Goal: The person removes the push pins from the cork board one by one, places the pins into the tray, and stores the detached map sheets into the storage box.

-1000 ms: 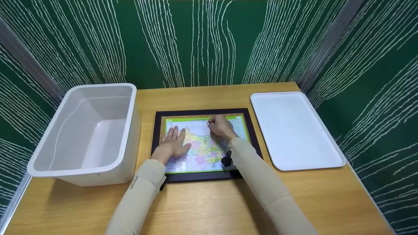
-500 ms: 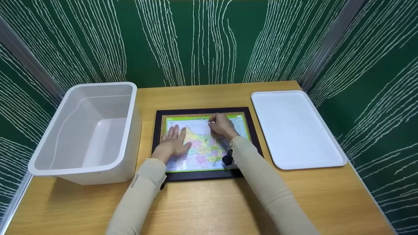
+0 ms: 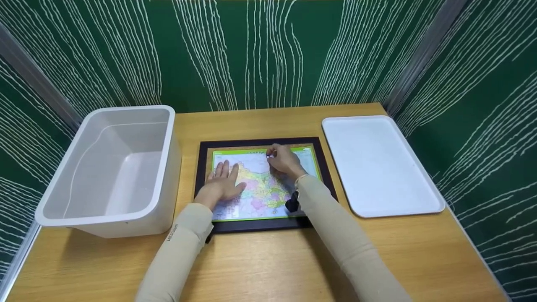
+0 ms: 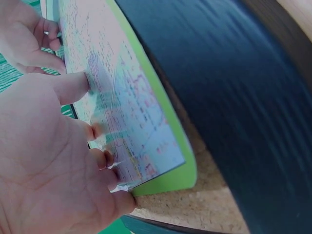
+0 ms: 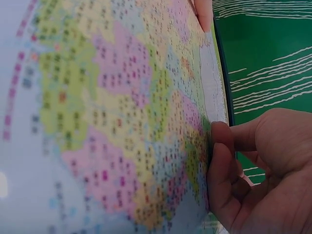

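- Green-bordered map (image 3: 256,195), and from the head camera it lies face up inside the dark frame (image 3: 260,226), set on the wooden table (image 3: 260,268) between the white tub (image 3: 171,134) and the white tray (image 3: 381,167).
- Same view, the hands: left hand (image 3: 222,186) spread on the map's left part, right hand (image 3: 284,161) bunched near its top edge, thumb and fingertips drawn together on what looks like a small pale piece (image 3: 268,156), too tiny to name.
- And the change? Barely any! Over the past second both hands stay put on the map, so I judge it the same step, careful work at one spot while the left hand steadies the sheet.
- Over to the left wrist: straight fingers rest on the map, the little finger right by the green corner, which lies over bare cork (image 4: 214,209). Nothing pinched on this side.
- Right wrist now: the map's coloured regions fill the foreground, curled fingers and thumb meeting close at the sheet's far side. Whatever sits between them is hidden from this angle; whether it touches the map, I cannot tell.
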`<state>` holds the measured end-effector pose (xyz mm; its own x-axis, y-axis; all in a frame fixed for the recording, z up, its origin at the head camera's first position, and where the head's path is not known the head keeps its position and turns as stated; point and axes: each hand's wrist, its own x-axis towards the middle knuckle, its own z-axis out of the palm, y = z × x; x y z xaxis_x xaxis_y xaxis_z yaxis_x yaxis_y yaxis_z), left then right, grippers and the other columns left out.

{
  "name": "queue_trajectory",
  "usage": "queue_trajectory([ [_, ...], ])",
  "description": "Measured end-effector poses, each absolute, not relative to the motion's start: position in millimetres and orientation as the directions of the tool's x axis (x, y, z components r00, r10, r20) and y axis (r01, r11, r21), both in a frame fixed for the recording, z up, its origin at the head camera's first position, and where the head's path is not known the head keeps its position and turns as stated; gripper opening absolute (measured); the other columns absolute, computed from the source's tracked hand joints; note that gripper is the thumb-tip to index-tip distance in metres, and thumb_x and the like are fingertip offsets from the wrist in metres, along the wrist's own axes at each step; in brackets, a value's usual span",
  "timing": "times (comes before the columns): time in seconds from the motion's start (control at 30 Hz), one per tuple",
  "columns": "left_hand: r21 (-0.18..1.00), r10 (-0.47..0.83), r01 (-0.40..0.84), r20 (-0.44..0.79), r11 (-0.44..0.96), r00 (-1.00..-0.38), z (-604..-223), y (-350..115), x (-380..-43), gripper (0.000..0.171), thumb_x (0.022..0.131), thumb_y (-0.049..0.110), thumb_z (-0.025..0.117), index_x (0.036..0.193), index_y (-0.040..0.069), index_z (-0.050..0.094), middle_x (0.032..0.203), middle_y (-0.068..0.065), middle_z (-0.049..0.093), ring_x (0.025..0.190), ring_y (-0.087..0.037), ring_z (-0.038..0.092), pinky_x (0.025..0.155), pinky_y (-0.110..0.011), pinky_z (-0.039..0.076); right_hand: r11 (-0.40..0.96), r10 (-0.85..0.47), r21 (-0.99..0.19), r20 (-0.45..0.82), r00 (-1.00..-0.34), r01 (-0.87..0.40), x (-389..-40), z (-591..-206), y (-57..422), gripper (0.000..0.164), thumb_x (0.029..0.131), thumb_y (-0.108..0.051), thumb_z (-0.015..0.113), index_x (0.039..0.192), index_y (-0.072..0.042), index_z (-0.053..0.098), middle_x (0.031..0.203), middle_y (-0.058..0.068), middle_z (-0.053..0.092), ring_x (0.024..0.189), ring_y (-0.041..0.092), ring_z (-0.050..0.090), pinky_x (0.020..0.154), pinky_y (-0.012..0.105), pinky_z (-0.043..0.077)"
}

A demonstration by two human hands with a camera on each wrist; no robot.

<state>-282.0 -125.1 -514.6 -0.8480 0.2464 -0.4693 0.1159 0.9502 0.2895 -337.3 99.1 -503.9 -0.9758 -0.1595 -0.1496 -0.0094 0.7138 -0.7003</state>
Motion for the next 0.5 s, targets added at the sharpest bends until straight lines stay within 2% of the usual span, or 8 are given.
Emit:
queue_trajectory([
  [0.1, 0.302, 0.25, 0.114, -0.464, 0.946, -0.85, -507.7, -124.2, -278.1, 0.081, 0.105, 0.058, 0.031, 0.164, 0.014, -0.002, 0.167, -0.017, -0.018, 0.152, -0.033, -0.02, 0.121, -0.056, -0.007, 0.727, -0.18, -0.686, -0.133, -0.975, -0.04, -337.6, -503.3, 99.2, 0.015, 0.1, -0.016, 0.061, 0.112, -0.011, 0.067, 0.105, 0.008, 0.062, 0.069, 0.019, 0.059, 0.068, 0.036, 0.047],
  [0.23, 0.305, 0.253, 0.118, -0.456, 0.945, -0.853, -509.6, -124.6, -278.5, 0.081, 0.104, 0.058, 0.03, 0.164, 0.014, -0.001, 0.167, -0.018, -0.017, 0.152, -0.034, -0.019, 0.12, -0.058, -0.006, 0.724, -0.185, -0.689, -0.143, -0.972, -0.036, -338.0, -504.2, 99.0, 0.013, 0.1, -0.016, 0.06, 0.11, -0.011, 0.067, 0.099, 0.008, 0.064, 0.064, 0.018, 0.061, 0.064, 0.036, 0.049],
  [0.33, 0.294, 0.25, 0.121, -0.455, 0.948, -0.855, -516.0, -125.9, -281.5, 0.082, 0.103, 0.06, 0.029, 0.164, 0.015, -0.002, 0.167, -0.017, -0.017, 0.152, -0.033, -0.02, 0.121, -0.056, -0.006, 0.714, -0.177, -0.7, -0.155, -0.972, -0.018, -338.0, -504.9, 98.3, 0.012, 0.1, -0.016, 0.061, 0.11, -0.012, 0.067, 0.096, 0.008, 0.064, 0.065, 0.019, 0.06, 0.059, 0.034, 0.047],
  [0.5, 0.272, 0.24, 0.119, -0.472, 0.955, -0.848, -521.2, -126.0, -285.4, 0.082, 0.103, 0.061, 0.029, 0.164, 0.017, -0.006, 0.167, -0.014, -0.02, 0.152, -0.032, -0.021, 0.121, -0.054, -0.006, 0.732, -0.175, -0.681, -0.14, -0.974, -0.034, -337.7, -504.4, 97.6, 0.013, 0.1, -0.016, 0.061, 0.111, -0.011, 0.068, 0.095, 0.007, 0.062, 0.068, 0.019, 0.058, 0.059, 0.033, 0.044],
])
